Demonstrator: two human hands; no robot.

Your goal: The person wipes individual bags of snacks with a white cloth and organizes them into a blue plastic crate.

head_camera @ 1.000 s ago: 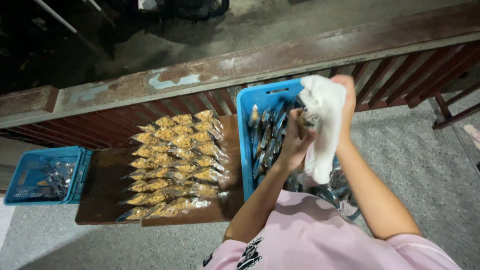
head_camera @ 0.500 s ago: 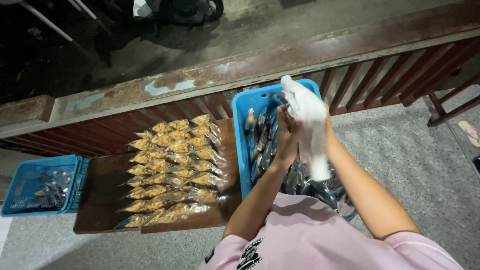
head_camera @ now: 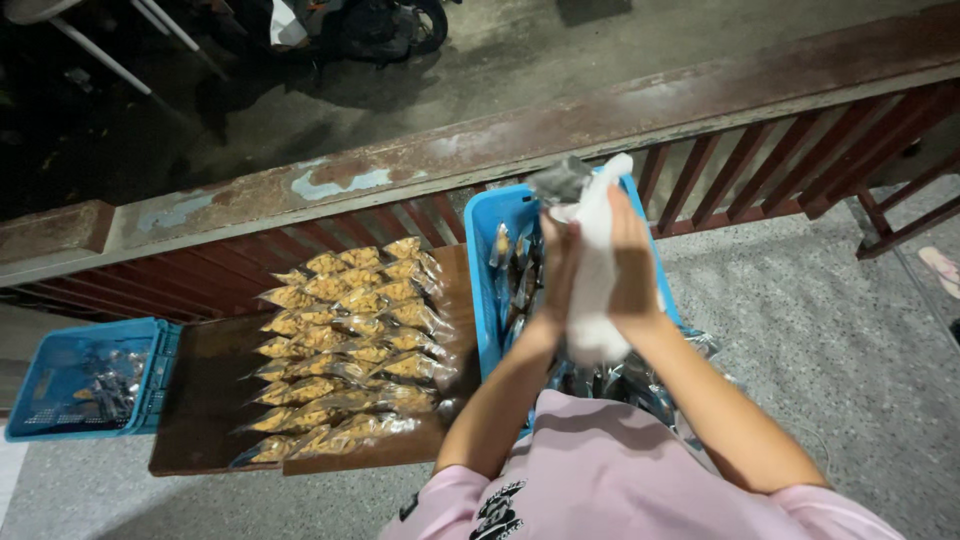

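Observation:
My left hand (head_camera: 557, 262) and my right hand (head_camera: 632, 262) press a white cloth (head_camera: 592, 272) between their palms, held up over a blue plastic basket (head_camera: 482, 262). A small clear plastic packet (head_camera: 560, 180) sticks out above the cloth at my fingertips. The basket holds several dark packets (head_camera: 515, 280). Left of it, a brown wooden tray (head_camera: 205, 400) carries rows of clear packets of yellow snacks (head_camera: 350, 345). My pink shirt fills the bottom of the view.
A rusty red railing (head_camera: 480, 150) with vertical bars runs across behind the tray and basket. A second blue basket (head_camera: 60, 385) sits at far left. More shiny packets (head_camera: 640, 385) lie by my lap. The ground is speckled grey concrete (head_camera: 840, 330).
Both hands have come together around the white cloth, which was hanging from my right hand before. The hands moved slightly left over the basket.

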